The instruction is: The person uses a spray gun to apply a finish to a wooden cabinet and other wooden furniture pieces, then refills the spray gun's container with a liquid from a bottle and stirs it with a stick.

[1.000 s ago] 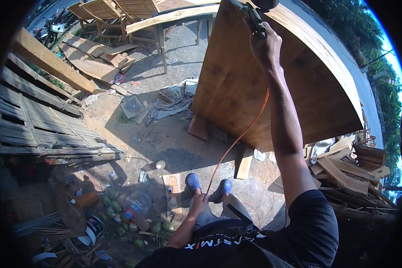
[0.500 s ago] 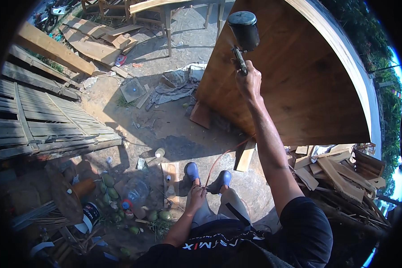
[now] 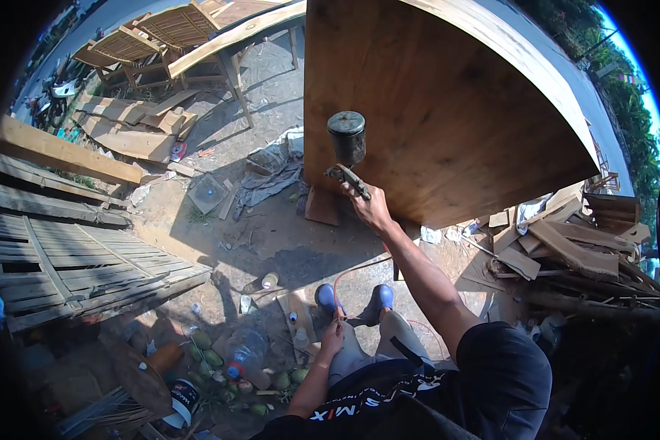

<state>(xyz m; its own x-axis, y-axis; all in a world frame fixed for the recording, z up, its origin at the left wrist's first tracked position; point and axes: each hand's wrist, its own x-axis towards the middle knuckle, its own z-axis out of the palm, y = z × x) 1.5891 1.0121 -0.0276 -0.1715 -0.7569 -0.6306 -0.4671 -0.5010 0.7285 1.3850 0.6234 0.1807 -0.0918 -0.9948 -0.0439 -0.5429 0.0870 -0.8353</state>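
Note:
My right hand (image 3: 372, 209) is closed round the handle of a spray gun (image 3: 352, 180), with my arm stretched out ahead. A dark metal paint cup (image 3: 347, 138) sits upright on top of the gun. Just beyond stands a large brown wooden panel (image 3: 447, 125), tilted, with a curved pale upper edge; the gun is held in front of its left lower part. Low before my body, my left hand (image 3: 333, 339) is closed on a thin reddish hose (image 3: 345, 273), which runs up toward the panel's lower edge. Its fingers are partly hidden.
A slatted wooden structure (image 3: 88, 257) stands at left. Scrap boards (image 3: 572, 242) are heaped at right. A large clear bottle (image 3: 246, 352), green coconuts (image 3: 205, 352) and a white-and-black bucket (image 3: 182, 402) lie at lower left. Crumpled cloth (image 3: 271, 172) and a wooden bench (image 3: 235, 37) are farther off.
My right hand has brought the spray gun down and left, from the panel's upper part toward its left lower edge. The view has shifted; my left hand stays low on the hose.

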